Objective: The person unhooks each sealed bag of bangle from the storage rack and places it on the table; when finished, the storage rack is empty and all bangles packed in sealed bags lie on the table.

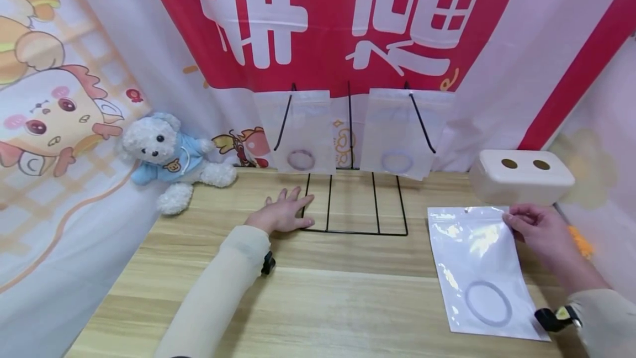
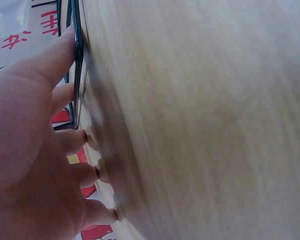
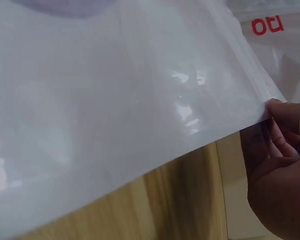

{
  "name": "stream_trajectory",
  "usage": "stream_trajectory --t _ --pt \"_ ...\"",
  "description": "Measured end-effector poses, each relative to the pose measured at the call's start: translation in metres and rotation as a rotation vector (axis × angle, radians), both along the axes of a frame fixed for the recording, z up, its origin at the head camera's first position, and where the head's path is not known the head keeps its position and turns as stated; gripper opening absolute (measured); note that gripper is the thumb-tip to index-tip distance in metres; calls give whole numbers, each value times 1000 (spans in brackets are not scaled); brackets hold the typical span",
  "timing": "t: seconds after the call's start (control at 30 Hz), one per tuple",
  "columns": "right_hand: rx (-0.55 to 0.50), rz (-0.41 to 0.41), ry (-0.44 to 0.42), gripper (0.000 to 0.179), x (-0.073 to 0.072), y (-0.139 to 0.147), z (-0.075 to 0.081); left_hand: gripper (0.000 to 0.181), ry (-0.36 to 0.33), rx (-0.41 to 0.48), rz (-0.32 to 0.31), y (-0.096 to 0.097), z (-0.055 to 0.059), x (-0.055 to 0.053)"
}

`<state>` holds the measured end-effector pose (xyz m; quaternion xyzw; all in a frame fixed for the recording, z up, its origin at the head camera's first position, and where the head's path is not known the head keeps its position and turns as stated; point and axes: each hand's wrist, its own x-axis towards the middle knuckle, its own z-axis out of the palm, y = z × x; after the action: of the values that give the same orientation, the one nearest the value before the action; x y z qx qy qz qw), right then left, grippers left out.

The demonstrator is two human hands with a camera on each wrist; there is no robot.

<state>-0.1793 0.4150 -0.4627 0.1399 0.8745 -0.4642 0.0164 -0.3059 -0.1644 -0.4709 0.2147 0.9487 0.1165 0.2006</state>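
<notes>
At the right of the head view a zip-seal bag [image 1: 472, 258] hangs from my right hand [image 1: 539, 233], a pale ring [image 1: 488, 303] showing through its lower part. Thumb and fingers of that hand pinch the bag's upper right edge, also seen in the right wrist view, where the bag [image 3: 115, 100] fills most of the picture. My left hand [image 1: 283, 214] rests with spread fingers at the left side of the black wire rack's base [image 1: 367, 233]. Its thumb touches the rack's wire in the left wrist view, and the other fingertips [image 2: 110, 215] meet the wooden table.
On the rack's hooks hang two similar bags, the left one [image 1: 303, 120] and the right one [image 1: 397, 126], each with a ring inside. A white box with two holes [image 1: 521, 181] stands back right. A plush toy in blue [image 1: 174, 153] sits back left. Printed cloth walls surround the table.
</notes>
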Motion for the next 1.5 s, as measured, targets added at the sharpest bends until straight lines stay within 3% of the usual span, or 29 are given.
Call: stream_trajectory --t 0.07,0.17,0.4,0.7,0.87,1.3,1.5 --pt "40 -2 -37 54 -2 2 -5 86 4 19 2 -1 -1 0" --pt "81 7 -89 55 -5 7 -11 83 -6 3 18 3 8 6" --pt "199 52 -104 46 -9 9 -20 86 5 1 20 -3 -19 -12" --pt "292 132 -106 46 -18 8 -16 87 -19 1 15 1 0 0" --pt "328 127 -89 40 -20 13 -16 83 -17 -4 17 4 12 8" --pt "343 96 -59 36 -24 23 -19 79 -5 -31 7 5 17 11" --pt "350 100 -52 36 -27 28 -21 78 10 -40 9 5 12 9"
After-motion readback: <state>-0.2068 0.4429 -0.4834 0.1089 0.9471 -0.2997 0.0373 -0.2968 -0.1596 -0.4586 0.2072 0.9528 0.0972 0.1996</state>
